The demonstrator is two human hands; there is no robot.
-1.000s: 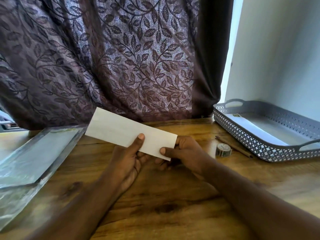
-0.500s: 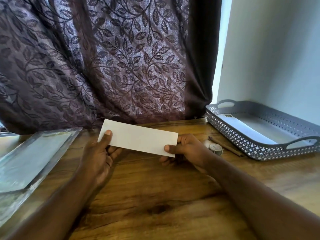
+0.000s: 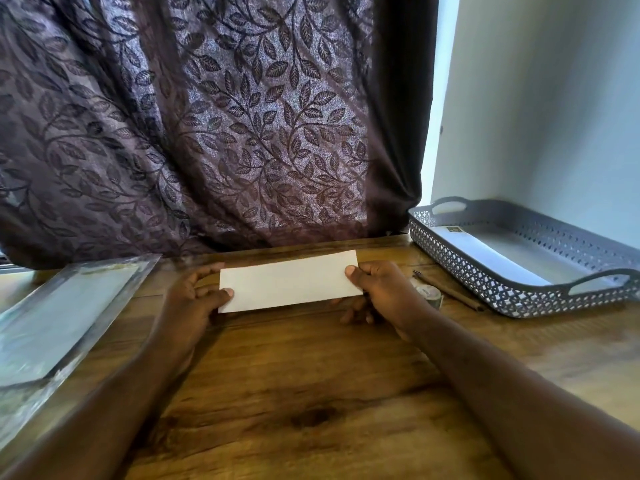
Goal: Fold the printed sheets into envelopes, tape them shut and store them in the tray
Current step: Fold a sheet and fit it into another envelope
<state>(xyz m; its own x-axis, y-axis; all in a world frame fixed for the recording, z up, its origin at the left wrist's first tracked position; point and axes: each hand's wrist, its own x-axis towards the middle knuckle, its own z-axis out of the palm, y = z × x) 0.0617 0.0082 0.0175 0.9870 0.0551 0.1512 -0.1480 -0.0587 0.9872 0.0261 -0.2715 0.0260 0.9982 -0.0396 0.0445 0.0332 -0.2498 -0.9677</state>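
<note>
pinching the folded white paper sheet by its short ends, the left hand and right hand hold it low over the wooden bench, fingers curled round each end. its long axis runs left to right; the grey perforated plastic tray lies far right, nearer the right hand.

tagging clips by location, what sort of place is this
Probably a room at home, by a window: a wooden table against a leaf-patterned curtain with daylight at its edge, plus a grey tray and a tape roll.
</note>
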